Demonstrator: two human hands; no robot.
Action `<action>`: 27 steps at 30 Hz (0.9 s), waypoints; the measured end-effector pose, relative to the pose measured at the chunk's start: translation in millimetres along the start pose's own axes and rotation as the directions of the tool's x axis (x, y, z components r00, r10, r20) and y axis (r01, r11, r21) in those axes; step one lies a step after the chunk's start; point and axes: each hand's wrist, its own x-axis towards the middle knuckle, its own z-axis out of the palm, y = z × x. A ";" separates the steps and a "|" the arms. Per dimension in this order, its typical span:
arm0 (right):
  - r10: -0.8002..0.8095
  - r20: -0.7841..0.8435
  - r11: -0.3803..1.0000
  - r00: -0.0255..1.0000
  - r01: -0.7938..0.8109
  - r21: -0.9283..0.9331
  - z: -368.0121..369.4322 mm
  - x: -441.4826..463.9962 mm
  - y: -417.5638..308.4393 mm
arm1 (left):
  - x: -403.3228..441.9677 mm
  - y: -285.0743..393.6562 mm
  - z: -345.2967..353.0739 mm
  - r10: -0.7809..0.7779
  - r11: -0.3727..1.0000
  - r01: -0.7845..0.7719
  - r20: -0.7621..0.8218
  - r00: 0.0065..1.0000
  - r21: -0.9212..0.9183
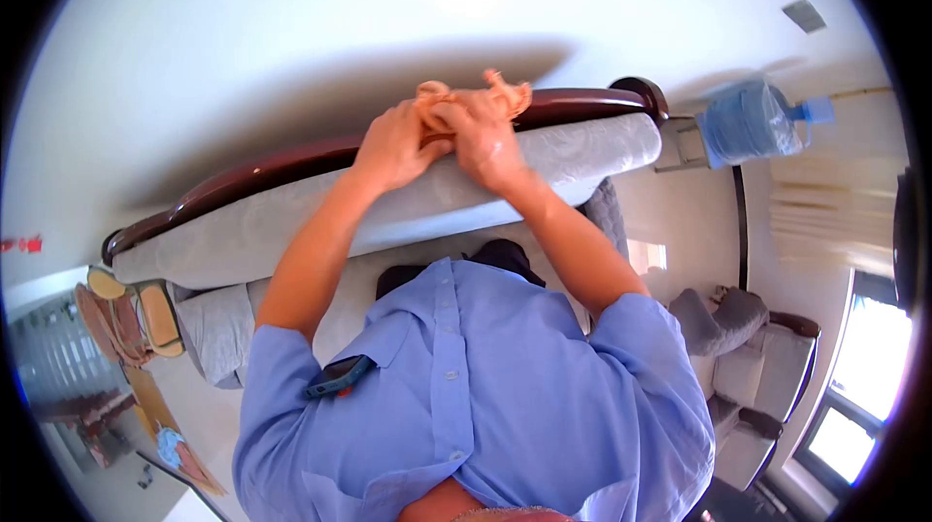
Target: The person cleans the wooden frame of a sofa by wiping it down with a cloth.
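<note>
An orange cloth point(511, 97) is bunched up between my two hands, above the dark wooden top rail point(573, 102) of a sofa. My left hand point(390, 148) has its fingers curled into the cloth's left side. Beside it, my right hand point(485, 143) is closed on the cloth, with a crumpled end sticking out past the fingers. Just below both hands runs the grey patterned sofa backrest point(582, 148). The fingertips are partly hidden by the cloth.
A white wall point(291, 27) rises behind the sofa. A large blue water bottle point(752, 124) stands off the sofa's right end. Chairs point(160, 318) are at the left, and a grey armchair point(767, 367) at the right by a window. A phone point(340, 376) pokes from my shirt pocket.
</note>
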 end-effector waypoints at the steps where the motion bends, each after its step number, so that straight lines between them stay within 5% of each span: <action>1: 0.075 -0.030 0.994 0.997 -0.072 0.076 -15.1 -6.9 17.1 | 19.1 18.6 13.4 -0.010 0.998 0.008 0.041 0.999 0.054; 3: 0.147 -0.103 0.987 0.984 -0.153 -0.055 -48.6 -18.0 58.4 | 57.6 66.8 32.3 0.039 0.999 -0.041 -0.066 0.997 -0.024; 6: 0.171 -0.277 0.894 0.946 -0.267 -0.361 -92.0 -43.0 134.9 | 118.4 120.8 81.2 0.213 0.974 -0.203 -0.100 0.972 0.102; 8: 0.404 -0.175 0.870 0.898 -0.436 -0.229 -120.9 -58.2 172.5 | 151.3 149.1 115.4 0.282 0.952 -0.255 -0.154 0.947 0.171; 12: 0.461 -0.030 0.839 0.887 -0.446 -0.312 -150.0 -68.2 200.8 | 170.1 168.9 130.2 0.293 0.942 -0.268 -0.106 0.950 0.202; 19: 0.278 0.160 0.904 0.947 -0.201 -0.378 -125.1 -46.0 142.8 | 107.1 110.3 72.9 0.274 0.951 -0.254 -0.103 0.956 0.176; 27: -0.072 0.334 0.928 0.940 0.186 -0.324 14.1 19.2 -11.8 | -41.1 -43.2 9.7 0.007 0.977 0.025 -0.148 0.989 0.211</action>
